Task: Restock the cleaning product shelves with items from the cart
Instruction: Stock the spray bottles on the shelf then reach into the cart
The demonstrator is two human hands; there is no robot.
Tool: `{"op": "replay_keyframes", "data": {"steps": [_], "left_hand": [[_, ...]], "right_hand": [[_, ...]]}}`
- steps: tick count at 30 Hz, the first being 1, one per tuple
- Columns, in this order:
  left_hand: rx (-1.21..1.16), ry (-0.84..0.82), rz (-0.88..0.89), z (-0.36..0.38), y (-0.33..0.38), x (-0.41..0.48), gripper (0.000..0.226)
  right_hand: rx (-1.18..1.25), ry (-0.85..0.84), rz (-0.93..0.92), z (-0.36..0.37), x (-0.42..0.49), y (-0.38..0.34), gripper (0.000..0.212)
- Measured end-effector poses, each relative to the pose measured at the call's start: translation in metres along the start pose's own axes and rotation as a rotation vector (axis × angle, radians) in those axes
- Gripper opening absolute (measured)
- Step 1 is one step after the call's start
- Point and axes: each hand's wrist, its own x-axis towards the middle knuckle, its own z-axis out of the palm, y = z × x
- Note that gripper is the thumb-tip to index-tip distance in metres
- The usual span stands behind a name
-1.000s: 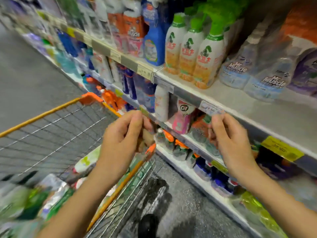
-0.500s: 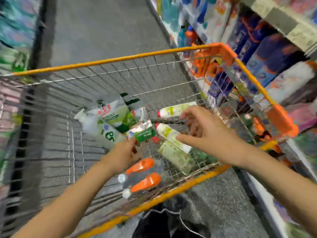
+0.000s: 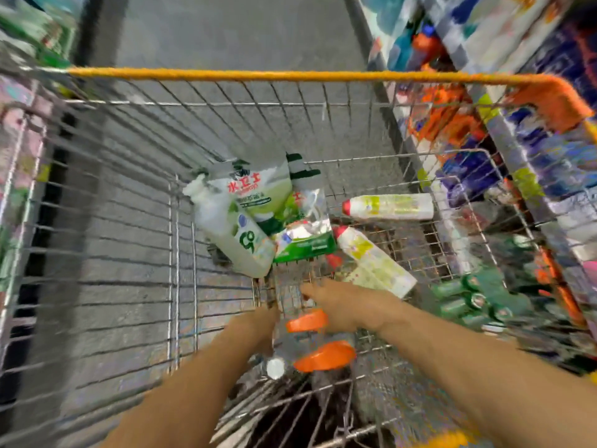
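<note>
— What has moved in the head view over the last half second?

— Both arms have dropped deeper into the cart (image 3: 226, 74). The right hand (image 3: 344, 307) was higher, over the middle of the basket, and is now down at the near end. The left hand (image 3: 258, 323) has come in beside it.

— What are they on?

— A clear bottle (image 3: 289, 297) with an orange top (image 3: 305, 320), lying on the wire floor. The right grip is spread, with the fingers stretched flat across the bottle's body. The left hand sits against the bottle's left side, but blur hides its fingers, so I cannot tell its grip.

— Anything beside it?

— A second orange top (image 3: 324, 355), just nearer the camera, with a white cap (image 3: 275, 367) to its left.

— Any labels you can read?

— The green-and-white refill pouch (image 3: 258, 192) carries the red characters 水卫士. The white jug (image 3: 226, 231) lying beside it shows a green mark like "C9". A second pouch (image 3: 305, 245) has a green band, its print too smeared to read. The far red-capped bottle (image 3: 391, 206) and the near red-capped bottle (image 3: 371, 260) are white with yellow-green labels that cannot be read.

— And the rest?

— Green cans (image 3: 468, 299) lie at the basket's right side. Beyond the right wall stand the shelves (image 3: 549, 43), a blur of blue and orange packs.
</note>
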Motion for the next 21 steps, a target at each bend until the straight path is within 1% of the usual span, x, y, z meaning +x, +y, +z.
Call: {"op": "replay_keyframes", "data": {"steps": [2, 5, 9, 13, 15, 18, 20, 21], "left_hand": [[-0.007, -0.017, 0.010, 0.006, -0.004, 0.006, 0.074], [-0.013, 0.000, 0.007, 0.013, -0.003, 0.010, 0.072], [-0.027, 0.097, 0.025, 0.024, -0.004, 0.011, 0.062], [-0.049, 0.163, 0.034, 0.024, -0.007, 0.011, 0.053], [-0.069, 0.178, 0.038, 0.022, -0.008, 0.009, 0.047], [-0.097, 0.195, 0.071, 0.016, -0.013, 0.005, 0.043], [-0.114, 0.222, 0.113, 0.007, -0.018, -0.003, 0.038], [-0.160, 0.247, 0.129, 0.003, -0.021, -0.009, 0.035]], "right_hand": [[-0.070, -0.058, 0.032, 0.010, 0.009, 0.003, 0.078], [-0.081, -0.089, 0.049, 0.024, 0.018, 0.009, 0.069], [-0.067, -0.016, 0.022, 0.032, 0.021, 0.013, 0.053], [-0.120, 0.037, 0.002, 0.031, 0.024, 0.015, 0.050], [-0.121, 0.045, 0.004, 0.029, 0.024, 0.016, 0.053], [-0.051, 0.100, -0.011, 0.021, 0.020, 0.016, 0.048], [0.014, 0.159, -0.032, 0.011, 0.014, 0.016, 0.040], [0.041, 0.192, -0.045, 0.004, 0.009, 0.015, 0.034]]}}
